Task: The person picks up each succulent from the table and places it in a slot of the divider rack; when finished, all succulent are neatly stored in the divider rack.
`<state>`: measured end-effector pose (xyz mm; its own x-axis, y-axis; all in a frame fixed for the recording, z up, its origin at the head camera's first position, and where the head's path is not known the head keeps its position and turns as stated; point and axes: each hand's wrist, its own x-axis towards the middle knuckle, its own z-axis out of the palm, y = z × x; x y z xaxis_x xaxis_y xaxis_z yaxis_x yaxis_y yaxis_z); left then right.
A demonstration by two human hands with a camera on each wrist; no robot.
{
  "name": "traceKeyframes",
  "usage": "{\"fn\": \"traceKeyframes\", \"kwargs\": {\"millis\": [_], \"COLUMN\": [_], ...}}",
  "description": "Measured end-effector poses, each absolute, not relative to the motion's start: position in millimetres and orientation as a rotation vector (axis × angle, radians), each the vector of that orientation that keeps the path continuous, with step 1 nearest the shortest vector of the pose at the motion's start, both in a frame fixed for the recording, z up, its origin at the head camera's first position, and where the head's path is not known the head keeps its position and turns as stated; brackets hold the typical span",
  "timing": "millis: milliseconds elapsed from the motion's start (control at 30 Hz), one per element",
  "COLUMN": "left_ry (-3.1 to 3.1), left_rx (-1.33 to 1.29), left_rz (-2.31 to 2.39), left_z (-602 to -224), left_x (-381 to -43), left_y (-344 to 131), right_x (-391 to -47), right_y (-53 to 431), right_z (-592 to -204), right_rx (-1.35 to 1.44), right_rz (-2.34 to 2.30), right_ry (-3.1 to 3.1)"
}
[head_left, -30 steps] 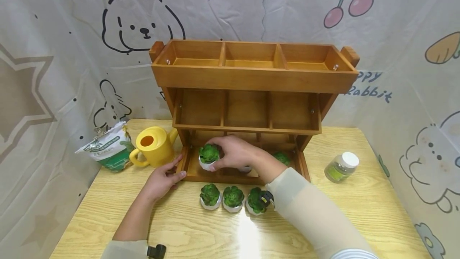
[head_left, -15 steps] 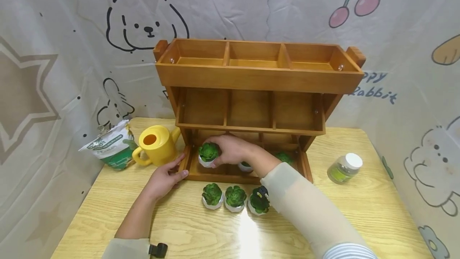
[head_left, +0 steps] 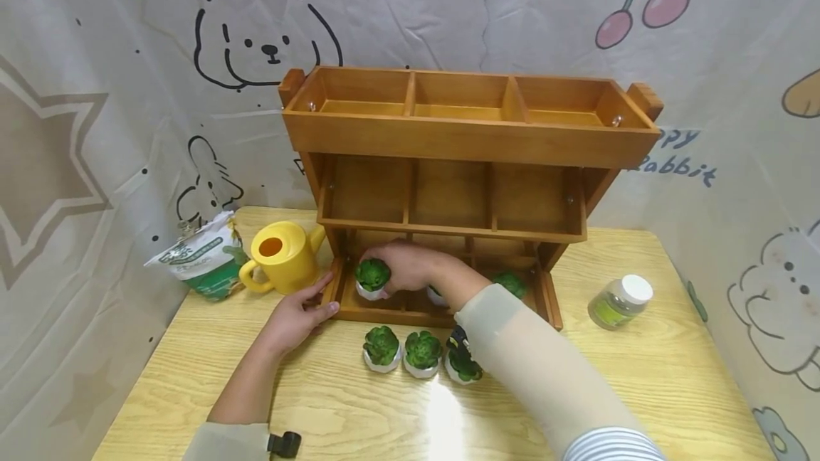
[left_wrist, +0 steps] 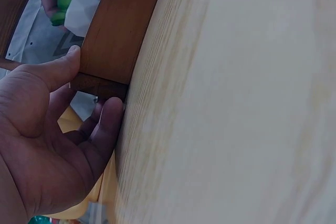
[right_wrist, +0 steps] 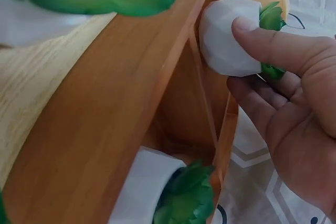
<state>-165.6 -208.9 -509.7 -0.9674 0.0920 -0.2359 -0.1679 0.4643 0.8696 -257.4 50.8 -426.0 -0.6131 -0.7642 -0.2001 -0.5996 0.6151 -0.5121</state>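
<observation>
My right hand (head_left: 410, 266) grips a potted succulent (head_left: 372, 274) by its faceted white pot, inside the left compartment of the wooden shelf's bottom tier. In the right wrist view the thumb presses the white pot (right_wrist: 226, 38), which is tilted there. My left hand (head_left: 298, 320) holds the front left corner of the wooden shelf (head_left: 410, 318), thumb on the front board and fingers round the side (left_wrist: 100, 85). Two more succulents stand in the bottom tier, one in the middle (head_left: 437, 297), mostly hidden by my right arm, and one at the right (head_left: 510, 284).
Several potted succulents (head_left: 421, 354) stand in a row before the shelf. A yellow watering can (head_left: 285, 258) and a green-white bag (head_left: 208, 262) are on the left. A lidded jar (head_left: 620, 301) is on the right. The two upper tiers (head_left: 451, 191) overhang my right hand.
My right hand has lowered the succulent slightly in the left compartment. My left hand stays at the shelf corner. The whole view has shifted a little.
</observation>
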Motion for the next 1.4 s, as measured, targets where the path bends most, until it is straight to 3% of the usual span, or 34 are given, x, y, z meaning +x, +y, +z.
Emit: {"fn": "traceKeyframes", "kwargs": {"millis": [733,1400], "left_ry": [2.475,2.467], "left_rx": [-0.081,-0.064], "left_rz": [1.494,1.517], "left_z": [-510.3,-510.6], "left_x": [-165.9,-165.7], "left_y": [-208.7,-209.3], "right_x": [-266.6,-262.7], "right_y": [43.2,49.5], "right_z": [-449.1,-444.6], "right_rx": [-1.085,-1.041], "right_rz": [-0.471,-0.548], "right_ry": [2.429,2.467]}}
